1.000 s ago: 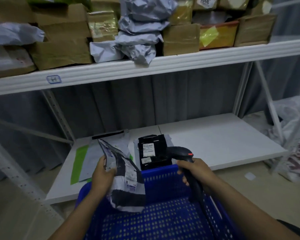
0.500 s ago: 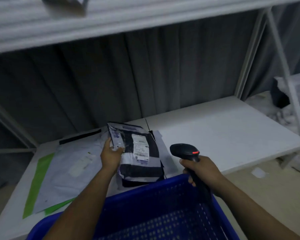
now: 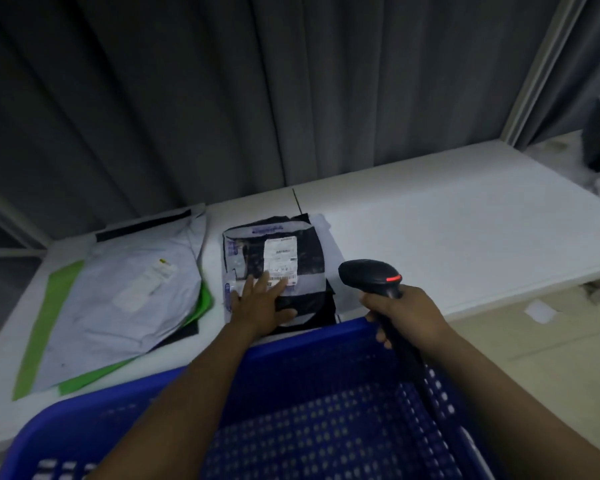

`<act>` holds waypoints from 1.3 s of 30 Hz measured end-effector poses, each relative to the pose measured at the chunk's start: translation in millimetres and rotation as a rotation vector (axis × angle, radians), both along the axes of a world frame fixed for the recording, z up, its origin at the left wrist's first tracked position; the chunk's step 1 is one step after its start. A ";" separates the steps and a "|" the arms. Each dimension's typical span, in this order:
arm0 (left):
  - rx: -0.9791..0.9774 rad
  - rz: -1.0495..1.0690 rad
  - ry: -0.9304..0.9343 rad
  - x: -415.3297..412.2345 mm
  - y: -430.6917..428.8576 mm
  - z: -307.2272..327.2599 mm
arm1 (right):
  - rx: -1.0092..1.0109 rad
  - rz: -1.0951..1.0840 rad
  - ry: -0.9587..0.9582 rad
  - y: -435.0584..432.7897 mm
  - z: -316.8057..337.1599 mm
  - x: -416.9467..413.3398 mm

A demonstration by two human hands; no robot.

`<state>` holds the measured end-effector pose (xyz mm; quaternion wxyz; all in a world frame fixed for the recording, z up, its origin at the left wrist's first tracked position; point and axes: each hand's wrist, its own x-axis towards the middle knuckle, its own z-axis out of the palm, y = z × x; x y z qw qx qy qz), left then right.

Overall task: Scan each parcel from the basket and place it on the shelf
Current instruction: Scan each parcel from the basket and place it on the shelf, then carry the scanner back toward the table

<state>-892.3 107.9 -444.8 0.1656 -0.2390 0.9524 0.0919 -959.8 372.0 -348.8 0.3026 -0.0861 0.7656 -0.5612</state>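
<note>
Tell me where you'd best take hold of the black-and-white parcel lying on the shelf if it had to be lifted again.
Probably by its right edge, coming from the right. The black-and-white parcel lies flat, label up, on the shelf; the left hand covers its near-left corner and the grey mailer lies close on its left. Being a thin, soft bag, pinch the overhanging edge.

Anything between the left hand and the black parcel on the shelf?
Nothing visible. The left hand lies flat on the black parcel, which rests on the shelf atop another dark parcel.
</note>
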 end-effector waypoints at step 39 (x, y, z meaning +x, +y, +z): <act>-0.513 0.633 0.466 690.6 48.0 411.7 | -0.167 0.878 0.392 -103.0 304.2 527.8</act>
